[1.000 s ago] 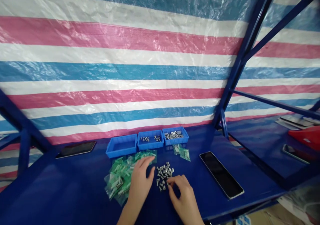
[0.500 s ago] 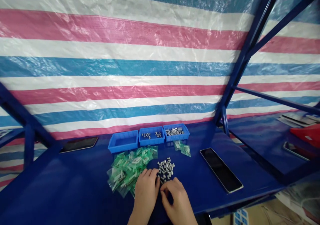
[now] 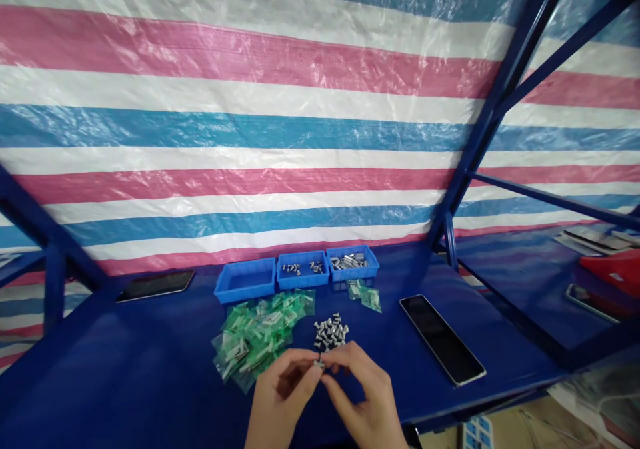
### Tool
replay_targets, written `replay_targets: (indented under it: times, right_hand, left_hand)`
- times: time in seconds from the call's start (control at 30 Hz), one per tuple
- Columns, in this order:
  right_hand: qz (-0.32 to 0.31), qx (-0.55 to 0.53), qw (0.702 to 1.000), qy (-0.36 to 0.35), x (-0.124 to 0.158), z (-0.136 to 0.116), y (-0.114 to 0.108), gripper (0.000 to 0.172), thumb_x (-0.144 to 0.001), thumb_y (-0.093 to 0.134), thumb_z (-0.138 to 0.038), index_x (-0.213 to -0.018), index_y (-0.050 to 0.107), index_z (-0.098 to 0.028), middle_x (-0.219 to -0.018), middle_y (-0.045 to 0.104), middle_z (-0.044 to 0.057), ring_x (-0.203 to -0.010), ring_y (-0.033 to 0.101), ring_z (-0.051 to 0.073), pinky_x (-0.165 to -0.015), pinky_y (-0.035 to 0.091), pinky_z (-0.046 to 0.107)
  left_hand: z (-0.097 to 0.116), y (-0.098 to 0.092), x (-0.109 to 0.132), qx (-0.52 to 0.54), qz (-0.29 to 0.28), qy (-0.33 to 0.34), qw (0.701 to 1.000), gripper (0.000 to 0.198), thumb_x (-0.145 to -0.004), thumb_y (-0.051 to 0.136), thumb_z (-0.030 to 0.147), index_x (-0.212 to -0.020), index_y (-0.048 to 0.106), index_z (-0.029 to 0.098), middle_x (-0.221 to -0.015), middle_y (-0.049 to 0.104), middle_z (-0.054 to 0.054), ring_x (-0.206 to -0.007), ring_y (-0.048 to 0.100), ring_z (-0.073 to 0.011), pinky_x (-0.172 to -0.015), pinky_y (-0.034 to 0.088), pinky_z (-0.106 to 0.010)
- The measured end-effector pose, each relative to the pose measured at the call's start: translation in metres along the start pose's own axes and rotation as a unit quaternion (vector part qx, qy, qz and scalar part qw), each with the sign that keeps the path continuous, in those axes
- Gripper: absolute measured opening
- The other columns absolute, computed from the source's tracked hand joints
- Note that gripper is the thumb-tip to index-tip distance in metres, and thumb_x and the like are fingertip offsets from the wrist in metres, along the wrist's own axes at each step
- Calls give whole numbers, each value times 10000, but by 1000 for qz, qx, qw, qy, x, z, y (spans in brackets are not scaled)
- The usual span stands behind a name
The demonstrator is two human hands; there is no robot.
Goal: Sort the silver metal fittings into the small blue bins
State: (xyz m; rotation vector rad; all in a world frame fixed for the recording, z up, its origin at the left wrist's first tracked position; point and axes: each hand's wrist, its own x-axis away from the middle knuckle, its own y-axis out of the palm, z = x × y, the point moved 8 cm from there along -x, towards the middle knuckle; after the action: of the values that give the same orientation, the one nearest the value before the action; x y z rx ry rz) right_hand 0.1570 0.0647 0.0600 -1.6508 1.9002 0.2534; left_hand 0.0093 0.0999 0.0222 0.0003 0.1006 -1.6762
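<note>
Striped tarpaulin [image 3: 250,136] behind, blue table [image 3: 125,369], black phone [image 3: 442,338] at 2 o'clock of the hands, heap of green packets [image 3: 260,332] at 11 o'clock, three blue trays [image 3: 303,281] at 12 o'clock, loose screw pile [image 3: 331,332] just beyond the fingertips, left hand [image 3: 280,399] and right hand [image 3: 365,396] together pinching one small screw [image 3: 317,364] over the table's near edge.

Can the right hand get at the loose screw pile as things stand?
Probably yes: the right hand sits just short of the screw pile, nothing between them, though it and the left hand pinch a small metal part.
</note>
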Motion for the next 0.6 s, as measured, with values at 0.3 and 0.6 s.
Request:
replay_targets:
  times: [0.3, 0.6]
  right_hand:
    - [-28, -74, 994, 71, 2, 14, -5, 73, -874, 667, -212, -821, 716, -198, -762, 684, 43, -696, 623, 178, -653, 506, 268]
    - [-33, -282, 931, 229, 16, 46, 29, 275, -852, 695, -442, -755, 728, -187, -688, 655, 34, -645, 588, 170, -616, 490, 262]
  left_hand:
    - [2, 0, 8, -16, -54, 40, 998, 228, -778, 757, 326, -979, 744, 219, -844, 749, -52, -771, 722, -208, -736, 605, -282]
    - [3, -1, 16, -31, 51, 115, 992, 148, -788, 740, 362, -825, 738, 219, -981, 674, -87, -865, 698, -224, -727, 610, -273]
